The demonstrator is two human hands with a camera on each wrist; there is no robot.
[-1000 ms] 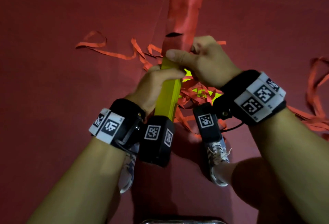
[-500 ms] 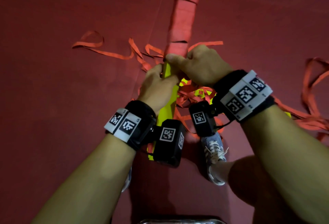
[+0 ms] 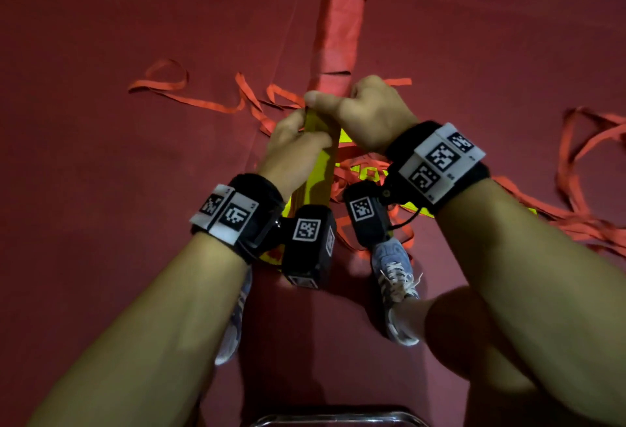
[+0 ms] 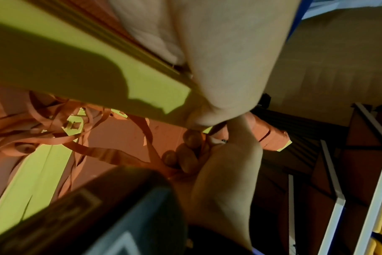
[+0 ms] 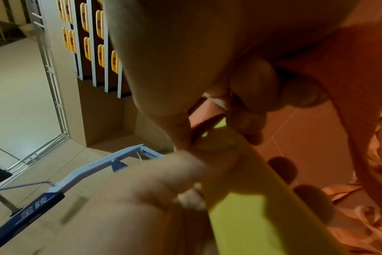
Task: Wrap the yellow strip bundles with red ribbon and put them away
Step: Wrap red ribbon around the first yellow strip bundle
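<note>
While both hands meet mid-frame, the yellow strip bundle [image 3: 320, 169] runs near-to-far between them, raised over the red floor [image 3: 101, 189]. Far part of bundle is already covered in red ribbon [image 3: 342, 30], wound in overlapping turns w/ dark gaps showing btwn some; near part bare yellow. Can't tell if the far end touches the floor, as it runs out of frame. Left hand [image 3: 298, 152] wraps round the bare yellow section just near of the wrap edge, fingers curled over the top, firm grip. Right hand [image 3: 369, 114] sits touching it on the far-right side, at the join of wrap and bare strip: thumb laid across the bundle pointing left, fingers curled under, w/ a ribbon strand pinched among them per left wrist view. Ribbon tangle [image 3: 576, 223] lies on the floor to the right and behind the hands, one strand trailing far-left. Spare yellow strips [image 4: 33, 172] lie flat under that tangle. One shoe [image 3: 394, 267] near, right of centre. Wrist bands [image 3: 440, 159] w/ printed markers on both arms.
</note>
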